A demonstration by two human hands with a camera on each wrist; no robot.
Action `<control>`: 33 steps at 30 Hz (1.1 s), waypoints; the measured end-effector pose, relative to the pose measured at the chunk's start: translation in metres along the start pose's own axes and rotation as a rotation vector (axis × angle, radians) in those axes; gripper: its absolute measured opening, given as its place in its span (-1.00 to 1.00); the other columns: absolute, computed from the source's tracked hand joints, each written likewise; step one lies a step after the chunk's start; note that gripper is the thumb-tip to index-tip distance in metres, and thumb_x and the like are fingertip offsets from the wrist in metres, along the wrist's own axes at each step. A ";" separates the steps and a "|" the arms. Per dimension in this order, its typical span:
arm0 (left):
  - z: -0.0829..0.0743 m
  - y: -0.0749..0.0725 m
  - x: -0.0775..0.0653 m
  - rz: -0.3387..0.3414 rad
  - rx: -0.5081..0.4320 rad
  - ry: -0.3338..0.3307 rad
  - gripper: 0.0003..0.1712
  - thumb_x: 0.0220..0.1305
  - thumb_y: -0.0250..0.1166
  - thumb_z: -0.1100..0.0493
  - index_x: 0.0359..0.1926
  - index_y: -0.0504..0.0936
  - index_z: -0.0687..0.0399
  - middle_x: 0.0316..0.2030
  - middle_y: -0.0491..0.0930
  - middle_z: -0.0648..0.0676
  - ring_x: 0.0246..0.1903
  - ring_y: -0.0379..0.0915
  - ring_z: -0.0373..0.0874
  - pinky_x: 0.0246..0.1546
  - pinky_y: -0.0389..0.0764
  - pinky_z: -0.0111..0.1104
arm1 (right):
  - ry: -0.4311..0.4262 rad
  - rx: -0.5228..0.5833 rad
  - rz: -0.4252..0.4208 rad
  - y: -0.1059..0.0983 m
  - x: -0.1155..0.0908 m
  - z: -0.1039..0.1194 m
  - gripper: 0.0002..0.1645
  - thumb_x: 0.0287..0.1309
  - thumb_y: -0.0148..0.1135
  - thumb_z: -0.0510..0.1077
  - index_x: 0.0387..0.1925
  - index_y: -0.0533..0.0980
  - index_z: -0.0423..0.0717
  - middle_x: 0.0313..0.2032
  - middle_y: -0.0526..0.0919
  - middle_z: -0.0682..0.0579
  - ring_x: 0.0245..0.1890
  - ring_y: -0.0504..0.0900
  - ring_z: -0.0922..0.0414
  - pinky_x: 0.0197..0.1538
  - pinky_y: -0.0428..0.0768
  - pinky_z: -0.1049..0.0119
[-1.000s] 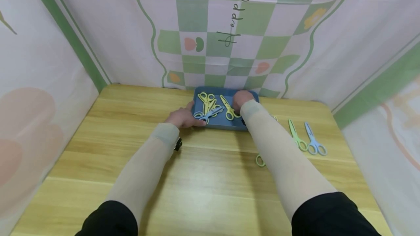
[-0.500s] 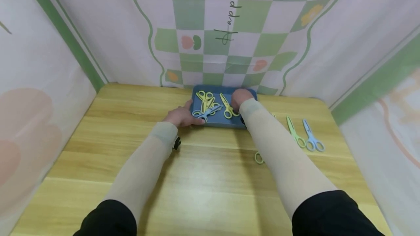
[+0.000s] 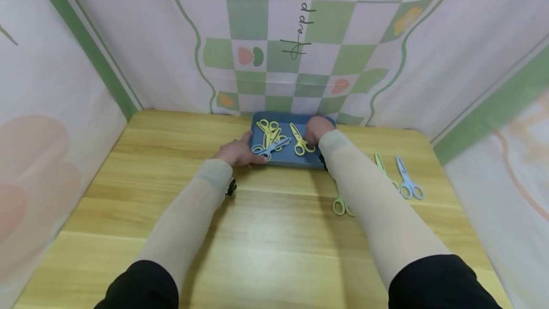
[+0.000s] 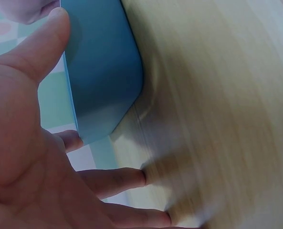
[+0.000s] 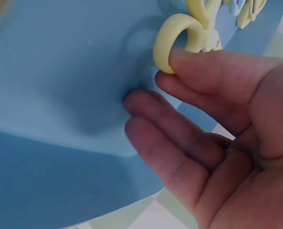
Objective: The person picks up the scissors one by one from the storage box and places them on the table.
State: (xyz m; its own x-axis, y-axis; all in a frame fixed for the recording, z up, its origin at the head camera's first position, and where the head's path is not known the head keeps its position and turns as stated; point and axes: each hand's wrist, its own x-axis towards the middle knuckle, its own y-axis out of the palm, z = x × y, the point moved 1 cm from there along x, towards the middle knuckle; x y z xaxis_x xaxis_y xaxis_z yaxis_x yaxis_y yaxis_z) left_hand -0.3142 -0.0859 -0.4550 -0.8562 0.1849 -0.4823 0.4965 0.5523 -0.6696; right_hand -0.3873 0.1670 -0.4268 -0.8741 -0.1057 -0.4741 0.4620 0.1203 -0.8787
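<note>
My left hand [image 3: 238, 152] is at the left end of a blue tray [image 3: 296, 163], fingers spread. In the left wrist view its thumb touches the rim and its index fingertip reaches the tray's [image 4: 103, 57] corner; other fingertips rest on the table. Inside the tray's right part, my right hand [image 3: 318, 129] pinches one handle loop of yellow scissors [image 3: 296, 131] between thumb and index finger. The right wrist view shows that yellow handle loop [image 5: 162, 40] close up, the remaining fingers loosely bent below. Blue scissors [image 3: 276, 145] lie over several yellow scissors [image 3: 271, 136] at the tray's left.
To the right on the wooden table [image 3: 266, 252] lie blue scissors [image 3: 407, 180] and green scissors [image 3: 380, 162], the latter partly behind my right forearm. Another pair of green scissors [image 3: 339, 194] sticks out from under that forearm's left side. A patterned cloth [image 3: 283, 80] hangs directly behind the tray.
My right hand and forearm have shifted slightly right, and the pinched yellow scissors have moved a little right with them. My left hand stays at the tray's corner.
</note>
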 end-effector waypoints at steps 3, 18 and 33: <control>0.000 0.001 0.000 0.002 -0.002 -0.003 0.37 0.06 0.44 -0.37 0.60 -0.33 -0.29 0.46 0.12 0.32 0.36 0.12 0.28 0.32 0.19 0.05 | 0.014 0.018 0.005 -0.001 -0.002 -0.001 -0.84 0.18 0.13 -0.25 -0.39 0.63 -0.20 -0.18 0.59 -0.13 -0.25 0.56 -0.01 -0.21 0.56 0.21; -0.003 0.000 -0.005 -0.001 0.027 0.012 0.37 0.07 0.42 -0.37 0.61 -0.32 -0.22 0.45 0.15 0.33 0.38 0.09 0.30 0.34 0.13 0.09 | -0.047 0.023 -0.048 0.000 -0.017 -0.011 -0.80 0.14 0.16 -0.26 -0.57 0.56 -0.14 -0.26 0.59 -0.14 -0.36 0.51 -0.02 -0.26 0.50 0.16; -0.002 0.001 -0.006 -0.016 0.037 0.018 0.36 0.07 0.41 -0.38 0.61 -0.32 -0.21 0.46 0.12 0.32 0.41 0.00 0.31 0.37 0.05 0.12 | -0.122 0.118 -0.223 -0.005 -0.056 -0.024 -0.66 0.00 -0.01 -0.34 -0.78 0.30 -0.02 -0.60 0.40 -0.02 -0.54 0.39 0.02 -0.36 0.46 0.15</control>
State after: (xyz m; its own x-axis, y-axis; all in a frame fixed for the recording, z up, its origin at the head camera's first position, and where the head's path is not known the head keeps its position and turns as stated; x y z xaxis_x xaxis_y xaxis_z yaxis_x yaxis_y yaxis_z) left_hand -0.3090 -0.0849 -0.4512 -0.8662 0.1914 -0.4617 0.4877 0.5251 -0.6974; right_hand -0.3445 0.1961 -0.3942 -0.9349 -0.2359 -0.2653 0.2810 -0.0348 -0.9591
